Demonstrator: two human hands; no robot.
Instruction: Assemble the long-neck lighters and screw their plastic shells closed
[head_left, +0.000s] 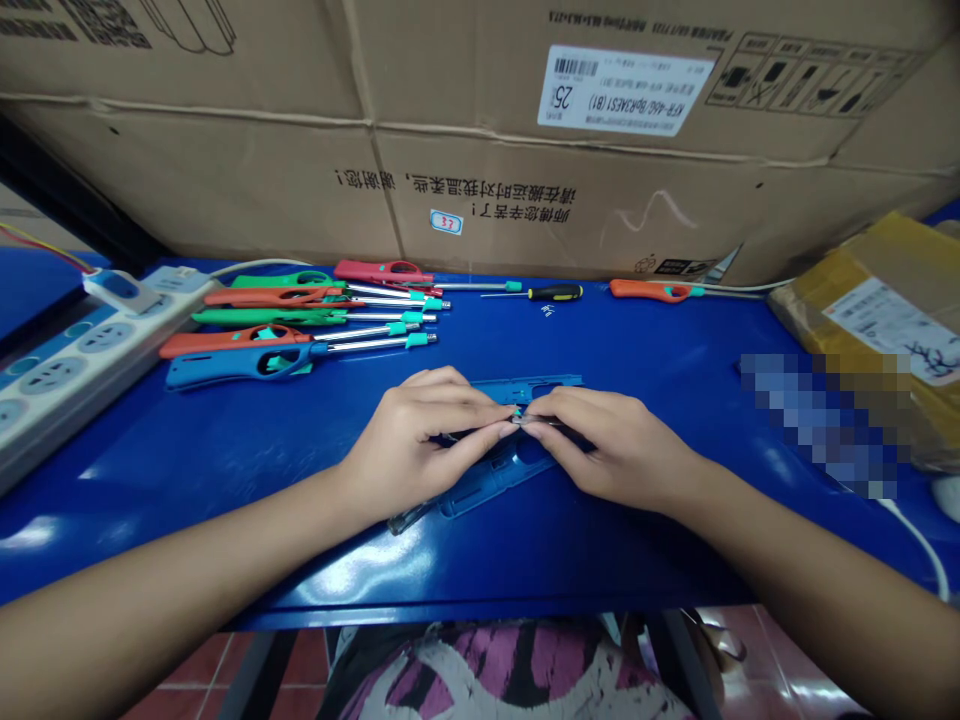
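Observation:
My left hand (424, 440) and my right hand (619, 440) meet over the middle of the table, thumbs and fingertips pinched together. Between them is a small lighter part (518, 413), with a bit of teal and a metallic end showing; the fingers cover most of it. Under my hands lie two blue lighter shell halves: the far half (555, 381) behind the fingertips and the near half (480, 487) in front. A dark, see-through piece (405, 520) sticks out beneath my left hand, its far end hidden.
Several long-nosed lighters (255, 347) lie at the back left, beside a white power strip (97, 350). A screwdriver (555, 293) and an orange lighter (649, 290) lie along the back, before a big cardboard box (480, 130). A taped parcel (885, 300) stands at right.

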